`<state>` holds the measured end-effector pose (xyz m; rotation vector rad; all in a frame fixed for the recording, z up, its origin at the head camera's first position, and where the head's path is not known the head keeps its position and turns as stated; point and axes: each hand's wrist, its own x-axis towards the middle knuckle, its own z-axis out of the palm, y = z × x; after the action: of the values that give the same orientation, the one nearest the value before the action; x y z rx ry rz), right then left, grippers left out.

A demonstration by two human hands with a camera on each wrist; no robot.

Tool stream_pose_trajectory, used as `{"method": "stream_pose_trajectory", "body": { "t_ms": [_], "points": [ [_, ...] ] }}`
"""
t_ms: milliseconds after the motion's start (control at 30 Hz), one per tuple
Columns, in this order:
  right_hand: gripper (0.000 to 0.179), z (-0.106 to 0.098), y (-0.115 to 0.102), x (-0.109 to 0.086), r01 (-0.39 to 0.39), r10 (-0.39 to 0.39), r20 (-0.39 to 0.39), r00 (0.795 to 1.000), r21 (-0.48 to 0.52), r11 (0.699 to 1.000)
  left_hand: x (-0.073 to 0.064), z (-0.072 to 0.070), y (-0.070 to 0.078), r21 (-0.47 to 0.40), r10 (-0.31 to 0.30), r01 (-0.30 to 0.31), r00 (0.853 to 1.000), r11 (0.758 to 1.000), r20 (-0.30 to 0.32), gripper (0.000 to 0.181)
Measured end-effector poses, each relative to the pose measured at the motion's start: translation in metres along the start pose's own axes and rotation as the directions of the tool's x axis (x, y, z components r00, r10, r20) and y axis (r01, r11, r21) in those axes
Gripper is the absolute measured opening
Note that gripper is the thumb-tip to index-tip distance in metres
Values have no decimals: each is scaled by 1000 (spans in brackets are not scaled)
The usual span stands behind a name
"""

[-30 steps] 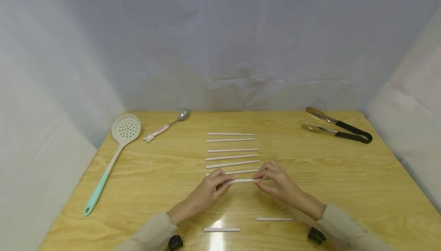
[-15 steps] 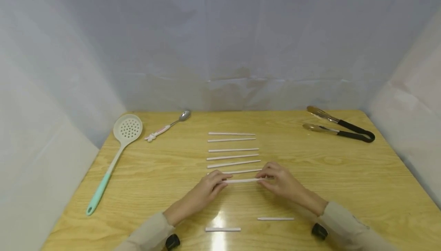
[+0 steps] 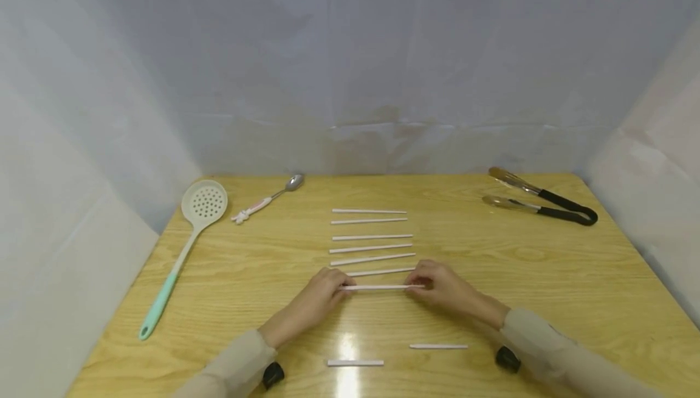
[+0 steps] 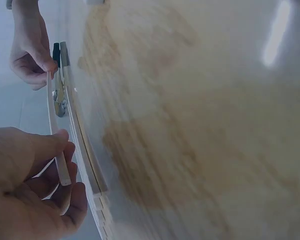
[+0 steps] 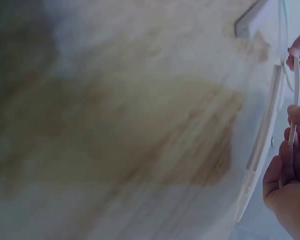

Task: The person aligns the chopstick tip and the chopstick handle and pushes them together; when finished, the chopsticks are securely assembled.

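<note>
In the head view, a white chopstick lies crosswise between my two hands, over the wooden table. My left hand pinches its left end; in the left wrist view thumb and fingertips close on the chopstick near its squared tip. At the other end my right hand pinches it between thumb and fingers. Just beyond them, several white chopsticks lie in a rough row, the nearest partly hidden by my hands. Closer to me lie two shorter white sticks, one left and one right.
A slotted skimmer with a mint handle lies at the table's left. Beside it is a spoon with a pink and white handle. Black-handled tongs lie spread at the back right. Pale sheeting hangs behind the table.
My left hand has slid left along the chopstick, so more of it shows between the hands. The right hand has shifted slightly right and keeps its pinch.
</note>
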<state>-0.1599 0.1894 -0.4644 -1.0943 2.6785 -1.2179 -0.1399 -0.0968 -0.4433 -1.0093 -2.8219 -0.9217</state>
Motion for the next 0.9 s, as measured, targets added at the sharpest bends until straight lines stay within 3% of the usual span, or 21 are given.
{"method": "stream_pose_trajectory", "body": {
  "t_ms": [133, 333, 600, 900],
  "points": [
    [5, 3, 0, 1, -61, 60, 63, 996, 18, 998, -1, 1, -6, 18, 12, -13, 1000, 1000, 19, 14],
    [5, 10, 1, 3, -79, 76, 113, 991, 24, 997, -4, 2, -14, 37, 23, -25, 999, 999, 38, 13],
    [6, 14, -1, 10, -61, 65, 108, 992, -42, 997, -5, -2, -14, 1, -93, 93, 993, 996, 73, 11],
    [5, 15, -1, 13, -68, 73, 89, 993, -56, 996, -4, -3, -15, -37, -152, 156, 984, 987, 91, 9]
  ]
}}
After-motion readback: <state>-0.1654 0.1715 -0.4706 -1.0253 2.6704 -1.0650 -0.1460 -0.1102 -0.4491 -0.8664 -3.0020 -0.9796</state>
